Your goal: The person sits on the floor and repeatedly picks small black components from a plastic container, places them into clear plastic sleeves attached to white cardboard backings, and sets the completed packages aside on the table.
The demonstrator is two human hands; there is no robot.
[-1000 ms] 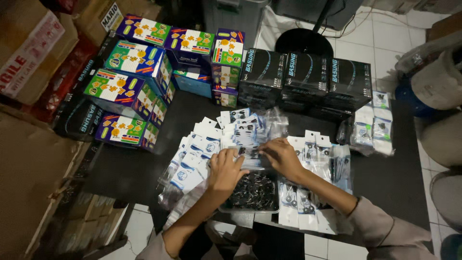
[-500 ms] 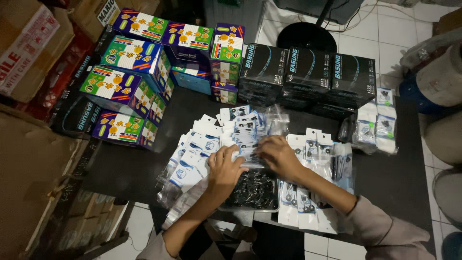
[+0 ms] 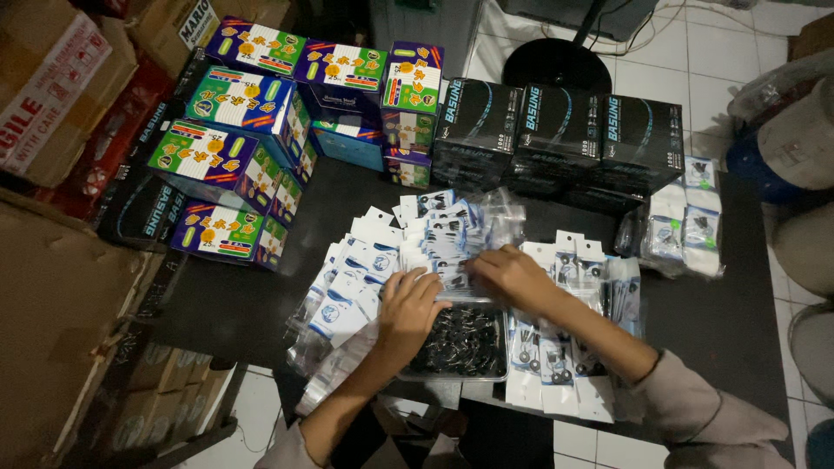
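Note:
My left hand (image 3: 408, 306) and my right hand (image 3: 512, 274) meet over a small clear packet with a white card (image 3: 453, 276), and both pinch it at the middle of the black table (image 3: 226, 304). Just below them sits a clear plastic tray (image 3: 460, 346) full of small black parts. Rows of the same white-carded packets (image 3: 356, 278) lie to the left, and more of these packets (image 3: 565, 347) lie to the right under my right forearm.
Colourful printed boxes (image 3: 234, 165) are stacked at the table's back left. Three black boxes (image 3: 556, 130) stand at the back. A bundle of bagged packets (image 3: 686, 226) lies at the right. Brown cartons (image 3: 52, 95) fill the left side. A white tiled floor lies beyond.
My right hand has moved left from the right-hand packets to join my left hand over the packet. My left hand has barely moved.

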